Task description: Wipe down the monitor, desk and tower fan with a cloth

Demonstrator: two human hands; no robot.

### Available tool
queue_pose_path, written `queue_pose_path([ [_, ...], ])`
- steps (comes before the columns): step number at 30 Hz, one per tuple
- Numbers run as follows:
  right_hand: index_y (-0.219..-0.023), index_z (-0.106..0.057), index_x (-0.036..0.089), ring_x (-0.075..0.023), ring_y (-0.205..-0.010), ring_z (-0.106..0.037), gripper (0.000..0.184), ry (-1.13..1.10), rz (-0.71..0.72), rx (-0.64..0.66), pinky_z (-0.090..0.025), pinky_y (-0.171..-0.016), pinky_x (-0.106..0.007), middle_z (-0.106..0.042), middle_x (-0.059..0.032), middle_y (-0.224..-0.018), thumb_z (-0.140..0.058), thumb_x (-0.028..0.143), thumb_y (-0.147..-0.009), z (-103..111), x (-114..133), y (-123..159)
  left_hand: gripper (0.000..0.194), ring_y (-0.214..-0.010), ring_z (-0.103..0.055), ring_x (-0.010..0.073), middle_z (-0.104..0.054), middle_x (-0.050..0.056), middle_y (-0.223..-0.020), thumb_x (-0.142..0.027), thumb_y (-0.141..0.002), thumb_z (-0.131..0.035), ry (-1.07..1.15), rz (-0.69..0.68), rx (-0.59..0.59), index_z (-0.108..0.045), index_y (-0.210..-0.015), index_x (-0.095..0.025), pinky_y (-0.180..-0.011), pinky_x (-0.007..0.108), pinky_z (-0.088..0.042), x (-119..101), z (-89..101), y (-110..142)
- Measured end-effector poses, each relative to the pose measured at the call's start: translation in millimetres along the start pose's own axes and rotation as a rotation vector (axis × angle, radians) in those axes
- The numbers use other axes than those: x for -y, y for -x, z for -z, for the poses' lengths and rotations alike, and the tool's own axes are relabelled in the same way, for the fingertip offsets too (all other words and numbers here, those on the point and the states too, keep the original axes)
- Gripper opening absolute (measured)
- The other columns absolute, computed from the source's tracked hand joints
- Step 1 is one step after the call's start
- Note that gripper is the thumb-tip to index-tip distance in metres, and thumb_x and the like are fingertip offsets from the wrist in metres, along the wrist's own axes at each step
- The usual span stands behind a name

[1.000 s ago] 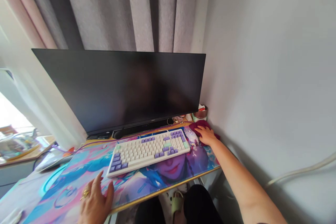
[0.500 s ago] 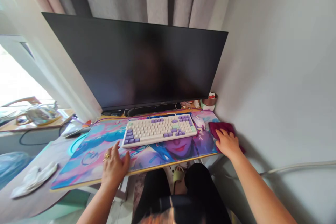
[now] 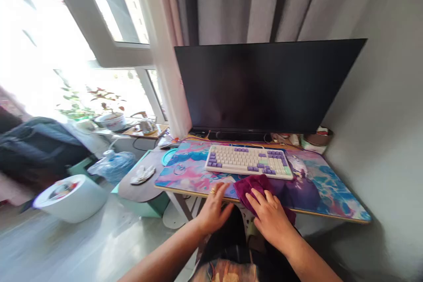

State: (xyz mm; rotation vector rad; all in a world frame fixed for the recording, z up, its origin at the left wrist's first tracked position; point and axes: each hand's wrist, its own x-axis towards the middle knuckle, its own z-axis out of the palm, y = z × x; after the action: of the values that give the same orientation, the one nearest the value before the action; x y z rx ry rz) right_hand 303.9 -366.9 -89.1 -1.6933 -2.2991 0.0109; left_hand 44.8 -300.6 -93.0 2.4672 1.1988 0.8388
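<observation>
My right hand point(image 3: 268, 215) lies with fingers spread flat on a dark red cloth point(image 3: 254, 183), pressing it onto the colourful desk mat point(image 3: 325, 189) near the desk's front edge, just in front of the white and purple keyboard point(image 3: 248, 160). To its left, my left hand point(image 3: 213, 209), with a ring on one finger, rests open at the front edge of the mat and touches the cloth's left side. A white mouse point(image 3: 299, 165) sits right of the keyboard.
A wide dark monitor point(image 3: 267, 84) stands behind the keyboard, against curtains. The wall runs along the right. Small containers point(image 3: 314, 139) sit at the back right corner. Left of the desk are a crumpled white cloth point(image 3: 142, 174), a white bin point(image 3: 69, 197) and a bright window.
My right hand has slid the red cloth from the desk's right edge leftwards to in front of the keyboard. The view has swung left, showing the window and floor.
</observation>
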Motion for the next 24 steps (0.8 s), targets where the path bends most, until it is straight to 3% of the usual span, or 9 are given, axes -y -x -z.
queue_pose_path([
  [2, -0.159, -0.057, 0.026, -0.0427, -0.138, -0.054, 0.08, -0.068, 0.079, 0.044, -0.048, -0.111, -0.059, -0.057, -0.0114, -0.164, -0.061, 0.012, -0.081, 2, 21, -19, 0.071, -0.156, -0.044, 0.0347, -0.047, 0.022, -0.163, -0.036, -0.099, -0.062, 0.039, -0.05, 0.126, -0.039, -0.164, -0.018, -0.129, 0.058, -0.041, -16, 2.3, 11],
  [5, -0.16, -0.053, 0.021, -0.0383, -0.133, -0.057, 0.074, -0.167, 0.192, 0.084, -0.05, -0.111, -0.054, -0.057, -0.013, -0.162, -0.061, 0.019, -0.086, 7, 49, -43, 0.084, -0.162, -0.034, 0.0393, -0.04, 0.023, -0.169, -0.036, -0.093, -0.073, 0.037, 0.011, 0.165, -0.036, -0.167, -0.02, -0.132, 0.064, -0.034, -24, 18.9, 20],
  [10, -0.153, -0.057, 0.014, -0.0359, -0.135, -0.056, 0.067, -0.212, 0.36, 0.106, -0.047, -0.117, -0.05, -0.064, -0.0163, -0.151, -0.067, 0.023, -0.088, -4, 79, -71, 0.094, -0.162, -0.034, 0.0397, -0.043, 0.02, -0.169, -0.028, -0.082, -0.079, -0.035, 0.146, 0.154, -0.039, -0.167, -0.023, -0.134, 0.064, -0.032, -7, 48.1, 23],
  [14, -0.152, -0.06, 0.02, -0.0345, -0.145, -0.053, 0.055, -0.176, 0.469, -0.013, -0.046, -0.118, -0.051, -0.063, -0.0138, -0.155, -0.059, 0.016, -0.097, -26, 85, -82, 0.102, -0.159, -0.041, 0.0391, -0.053, 0.019, -0.162, -0.017, -0.073, -0.076, -0.1, 0.229, 0.23, -0.038, -0.167, -0.021, -0.13, 0.058, -0.041, 1, 52.7, 16],
  [17, -0.154, -0.059, 0.028, -0.034, -0.149, -0.052, 0.052, -0.183, 0.469, -0.081, -0.046, -0.119, -0.056, -0.064, -0.011, -0.156, -0.059, 0.02, -0.102, -35, 80, -78, 0.075, -0.134, -0.066, 0.0358, -0.061, 0.019, -0.151, -0.018, -0.083, -0.069, -0.234, 0.267, 0.224, -0.054, -0.157, -0.021, -0.115, 0.051, -0.055, -2, 51.0, 9],
  [19, -0.16, -0.053, 0.029, -0.0354, -0.153, -0.048, 0.062, -0.201, 0.501, -0.105, -0.042, -0.123, -0.059, -0.059, -0.0109, -0.162, -0.068, 0.03, -0.1, -35, 69, -68, 0.058, -0.121, -0.072, 0.0329, -0.066, 0.019, -0.143, -0.016, -0.091, -0.059, -0.324, 0.246, 0.231, -0.062, -0.149, -0.021, -0.107, 0.048, -0.059, -1, 57.4, 5],
  [21, -0.164, -0.048, 0.029, -0.0349, -0.157, -0.044, 0.068, -0.192, 0.51, -0.14, -0.038, -0.126, -0.061, -0.053, -0.0113, -0.168, -0.068, 0.03, -0.099, -34, 49, -54, 0.054, -0.121, -0.07, 0.0324, -0.068, 0.018, -0.138, -0.011, -0.093, -0.053, -0.397, 0.182, 0.232, -0.067, -0.144, -0.021, -0.105, 0.047, -0.059, 5, 75.5, -1],
  [24, -0.163, -0.05, 0.03, -0.031, -0.158, -0.044, 0.064, -0.152, 0.388, -0.208, -0.039, -0.126, -0.058, -0.05, -0.0099, -0.17, -0.055, 0.017, -0.101, -36, 4, -31, 0.053, -0.125, -0.065, 0.0326, -0.07, 0.015, -0.138, -0.006, -0.094, -0.048, -0.482, 0.105, 0.187, -0.074, -0.136, -0.023, -0.109, 0.049, -0.056, 30, 119.2, -11],
])
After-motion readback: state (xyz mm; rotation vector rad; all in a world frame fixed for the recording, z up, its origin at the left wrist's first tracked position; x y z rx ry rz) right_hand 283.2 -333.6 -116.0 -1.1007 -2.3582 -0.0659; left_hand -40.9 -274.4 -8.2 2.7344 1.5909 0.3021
